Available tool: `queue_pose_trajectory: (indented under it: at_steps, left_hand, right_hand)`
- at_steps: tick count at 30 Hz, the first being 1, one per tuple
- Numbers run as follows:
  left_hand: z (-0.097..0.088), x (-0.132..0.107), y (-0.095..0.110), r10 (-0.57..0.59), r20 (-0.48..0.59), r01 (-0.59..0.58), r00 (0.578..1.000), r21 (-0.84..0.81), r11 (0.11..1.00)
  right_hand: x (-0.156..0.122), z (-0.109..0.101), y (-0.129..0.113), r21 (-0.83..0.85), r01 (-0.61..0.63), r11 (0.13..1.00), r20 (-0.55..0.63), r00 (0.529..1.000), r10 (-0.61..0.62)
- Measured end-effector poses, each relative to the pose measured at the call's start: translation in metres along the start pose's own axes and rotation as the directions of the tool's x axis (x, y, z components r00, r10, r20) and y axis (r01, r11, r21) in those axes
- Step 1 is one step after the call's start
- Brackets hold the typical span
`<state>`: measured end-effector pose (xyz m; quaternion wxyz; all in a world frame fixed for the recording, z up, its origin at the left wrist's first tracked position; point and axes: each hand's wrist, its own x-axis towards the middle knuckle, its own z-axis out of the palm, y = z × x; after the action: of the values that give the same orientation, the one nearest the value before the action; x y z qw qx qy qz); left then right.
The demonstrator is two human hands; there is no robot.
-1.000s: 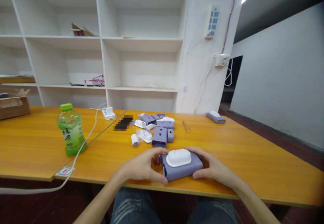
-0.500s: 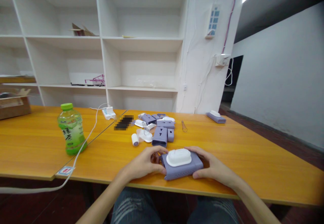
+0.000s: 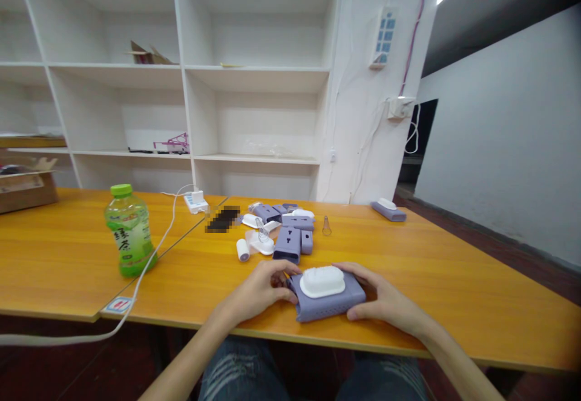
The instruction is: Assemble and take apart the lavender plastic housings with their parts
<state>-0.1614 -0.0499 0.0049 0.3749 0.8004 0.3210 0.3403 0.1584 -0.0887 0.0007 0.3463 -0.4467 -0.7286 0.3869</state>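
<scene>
"What's shifted?"

"The left hand [image 3: 265, 289], mostly. A second ago its thumb was spread low, past the near corner of the purple case [image 3: 333, 310]; now it's drawn up against the left end. The wire loop [image 3: 327, 233] further back has turned, too, pointing straighter away."

"Start close. What's nearest to the person?"

"The knees [image 3: 240, 371], in worn denim under the edge of the surface [image 3: 454, 304]. Just past that edge sits the purple case, white dome [image 3: 322, 282] on top."

"And how are the hands on it?"

"The right hand [image 3: 385, 301] is clamped on its right end, fingers at the far edge, thumb at the near corner. The left has its fingers curled and thumb up at the other end; whether it's gripping, I can't tell from here."

"Past the hands?"

"Off to the left, a green bottle [image 3: 129, 234] stands upright, with a white cable [image 3: 82, 340] running in front of it. Further in, a white cylinder [image 3: 242, 250] lies beside a heap: purple sleeve [image 3: 287, 244], smaller purple block [image 3: 307, 242] right next to it, white pieces among them. The wire loop lies to their right."

"And at the back?"

"A white power strip [image 3: 196, 202] on the left, a second case [image 3: 388, 211] far right, also topped in white. Behind everything, white shelving [image 3: 180, 65]."
</scene>
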Motion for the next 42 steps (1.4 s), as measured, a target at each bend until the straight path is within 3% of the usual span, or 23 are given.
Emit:
queue_pose_trajectory:
  at_steps: [13,24,28,31,35,39,42]
  left_hand:
    - [0.010,0.009,0.008,0.017,-0.008,-0.016,1.000,0.144,0.989]
    - [-0.022,-0.008,0.018,-0.138,0.132,0.116,0.982,0.162,0.980]
    - [-0.021,-0.015,0.025,-0.119,0.211,0.074,0.970,0.208,0.975]
    - [-0.005,-0.011,0.022,-0.032,0.082,0.010,0.996,0.259,0.966]
    - [0.010,-0.001,0.011,0.023,-0.083,-0.002,0.996,0.244,0.970]
    - [0.007,0.001,0.010,0.049,-0.163,-0.010,0.985,0.228,0.973]
    - [0.002,-0.002,0.015,0.077,-0.169,-0.037,0.983,0.229,0.973]
  right_hand:
    - [-0.001,-0.001,-0.006,-0.005,-0.021,1.000,0.030,0.999,0.021]
    - [-0.001,0.008,-0.003,-0.034,0.004,0.999,-0.091,0.996,-0.007]
    - [0.001,0.018,-0.005,-0.041,0.012,0.999,-0.146,0.989,-0.018]
    - [0.003,0.028,-0.008,-0.021,0.017,1.000,-0.169,0.985,-0.021]
    - [0.008,0.030,-0.010,0.064,-0.013,0.998,-0.189,0.982,0.025]
    - [0.012,0.022,-0.009,0.146,-0.087,0.985,-0.269,0.955,0.125]
    - [0.013,0.020,-0.012,0.202,-0.166,0.965,-0.250,0.944,0.215]
